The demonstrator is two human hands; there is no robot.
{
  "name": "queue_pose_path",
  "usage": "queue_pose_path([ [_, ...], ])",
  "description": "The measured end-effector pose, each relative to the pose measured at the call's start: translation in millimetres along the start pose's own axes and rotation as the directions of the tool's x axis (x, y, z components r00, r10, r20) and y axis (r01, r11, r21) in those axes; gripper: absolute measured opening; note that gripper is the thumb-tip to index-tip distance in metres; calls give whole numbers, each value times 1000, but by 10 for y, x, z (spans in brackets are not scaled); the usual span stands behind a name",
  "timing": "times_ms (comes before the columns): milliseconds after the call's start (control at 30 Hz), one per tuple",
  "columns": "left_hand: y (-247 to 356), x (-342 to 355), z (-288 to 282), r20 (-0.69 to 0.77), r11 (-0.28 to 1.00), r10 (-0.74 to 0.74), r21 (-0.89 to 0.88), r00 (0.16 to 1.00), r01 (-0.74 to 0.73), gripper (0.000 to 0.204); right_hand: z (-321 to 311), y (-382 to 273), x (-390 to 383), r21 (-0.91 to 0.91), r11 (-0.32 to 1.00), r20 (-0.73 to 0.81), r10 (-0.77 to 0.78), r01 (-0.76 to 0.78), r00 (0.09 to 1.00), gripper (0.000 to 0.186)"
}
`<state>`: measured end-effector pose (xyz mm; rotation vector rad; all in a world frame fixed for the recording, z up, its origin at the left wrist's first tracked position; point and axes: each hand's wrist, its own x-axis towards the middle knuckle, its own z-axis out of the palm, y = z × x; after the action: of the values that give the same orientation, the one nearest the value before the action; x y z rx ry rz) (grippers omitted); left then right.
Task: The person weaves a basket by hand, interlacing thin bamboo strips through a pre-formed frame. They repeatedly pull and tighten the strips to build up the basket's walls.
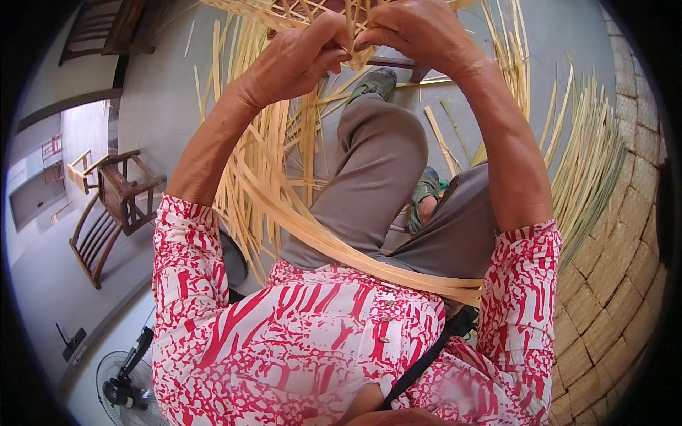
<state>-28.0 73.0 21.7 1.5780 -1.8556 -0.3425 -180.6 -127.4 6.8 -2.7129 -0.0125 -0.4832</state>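
Note:
At the top of the head view, both hands meet at the edge of a piece of open weave (249,8) made of pale, flat strips that look like bamboo. My left hand (304,58) is closed, thumb and fingers pinching the strips at the edge. Just beside it, my right hand (418,34) is bent over with its fingers closed on the same edge. An upright strip (349,25) rises between the two hands. The far part of the weave runs out of the picture. A bundle of long pale strips (312,238) curves across my lap.
Loose strips (245,192) lie over the grey floor (160,92) to the left. A fan of greener strips (586,160) spreads at the right, by a stack of brown woven slabs (607,284). Wooden chairs (117,195) and a standing fan (124,389) are at the left.

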Motion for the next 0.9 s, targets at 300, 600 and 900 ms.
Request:
queue_pose_path([
  [300,-6,493,-118,51,999,22,-33,998,-21,26,-147,179,-138,-8,996,-190,82,-85,978,54],
  [600,-167,254,110,-410,929,-367,-111,835,354,14,-81,-64,162,-143,982,-477,39,-121,878,23],
  [900,-460,-8,83,-374,910,-404,-258,835,325,14,393,-39,21,935,142,106,763,-325,637,18],
])
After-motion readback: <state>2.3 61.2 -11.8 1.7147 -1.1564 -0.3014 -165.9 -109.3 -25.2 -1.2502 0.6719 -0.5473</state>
